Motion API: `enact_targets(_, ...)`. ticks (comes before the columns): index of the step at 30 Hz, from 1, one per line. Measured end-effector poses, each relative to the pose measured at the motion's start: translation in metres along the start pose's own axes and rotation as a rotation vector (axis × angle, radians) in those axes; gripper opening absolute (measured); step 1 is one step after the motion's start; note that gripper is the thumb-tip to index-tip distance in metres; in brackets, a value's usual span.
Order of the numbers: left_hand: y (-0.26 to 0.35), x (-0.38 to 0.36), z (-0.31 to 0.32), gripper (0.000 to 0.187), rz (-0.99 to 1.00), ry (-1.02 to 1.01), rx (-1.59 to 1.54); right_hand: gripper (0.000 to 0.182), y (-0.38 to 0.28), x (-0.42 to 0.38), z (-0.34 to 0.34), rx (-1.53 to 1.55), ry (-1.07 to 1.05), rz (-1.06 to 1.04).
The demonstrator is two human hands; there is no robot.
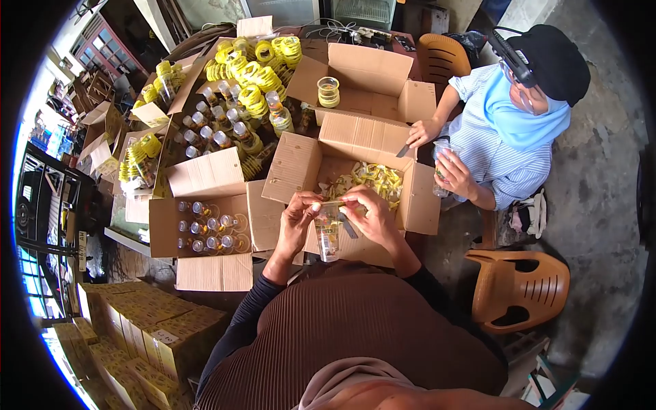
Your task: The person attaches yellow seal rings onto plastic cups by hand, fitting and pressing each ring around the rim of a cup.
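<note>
In front of my chest, my left hand (301, 217) is closed on the upper edge of a clear printed plastic cup (328, 239). My right hand (372, 215) pinches the same edge from the other side. A grey knife blade (349, 227) sticks out beneath the right hand, its handle hidden by the fingers. Between both sets of fingertips runs a thin yellowish edge, too small to make out. Just beyond the hands, an open cardboard box (292, 169) contains yellow scraps (372, 181).
Left of me, a carton (162, 225) holds several capped cups. Behind it stand more filled cups (222, 140) and stacked yellow rings (249, 72). At right, a co-worker (512, 130) holds a knife and a cup. An orange chair (478, 301) and stacked cartons (143, 321) flank me.
</note>
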State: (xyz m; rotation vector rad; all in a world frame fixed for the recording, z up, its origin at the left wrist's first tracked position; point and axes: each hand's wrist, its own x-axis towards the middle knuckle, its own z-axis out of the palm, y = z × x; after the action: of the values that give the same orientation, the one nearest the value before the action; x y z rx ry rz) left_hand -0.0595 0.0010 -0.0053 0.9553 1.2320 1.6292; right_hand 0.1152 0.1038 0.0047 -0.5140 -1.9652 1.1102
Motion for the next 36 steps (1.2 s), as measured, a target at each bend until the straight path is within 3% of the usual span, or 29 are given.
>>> enact_targets(4,-0.008,-0.004,0.001,0.018,-0.133,-0.033,0.024,0.012,0.003,-0.006,-0.002,-0.122,0.015,-0.082)
enact_targets(6,0.003,-0.01,0.008,0.021,-0.076,-0.071,0.285,0.013,0.004,-0.012,-0.004,-0.124,0.005,-0.051)
enact_targets(10,0.014,-0.017,0.023,0.015,0.014,-0.083,0.51,0.011,0.002,-0.019,-0.009,-0.131,-0.024,-0.078)
enact_targets(15,0.005,-0.021,0.022,0.009,0.056,-0.1,0.519,0.011,0.009,-0.028,-0.014,-0.043,-0.098,-0.064)
enact_targets(20,-0.001,-0.022,0.026,0.006,0.294,-0.176,0.572,0.01,0.009,-0.028,-0.019,-0.047,-0.031,-0.013)
enact_targets(25,0.005,-0.017,0.032,0.004,0.33,-0.173,0.537,0.009,0.023,-0.021,-0.026,-0.032,0.058,0.097)
enact_targets(28,0.006,-0.012,0.033,0.004,0.367,-0.156,0.51,0.008,0.025,-0.017,-0.031,0.026,0.003,0.132)
enact_targets(34,0.006,-0.002,0.029,0.005,0.341,-0.084,0.471,0.015,0.008,-0.006,-0.032,0.122,-0.026,-0.031)
enact_targets(36,0.005,-0.001,0.03,0.006,0.36,-0.116,0.481,0.016,0.012,-0.007,-0.031,-0.077,-0.01,-0.135)
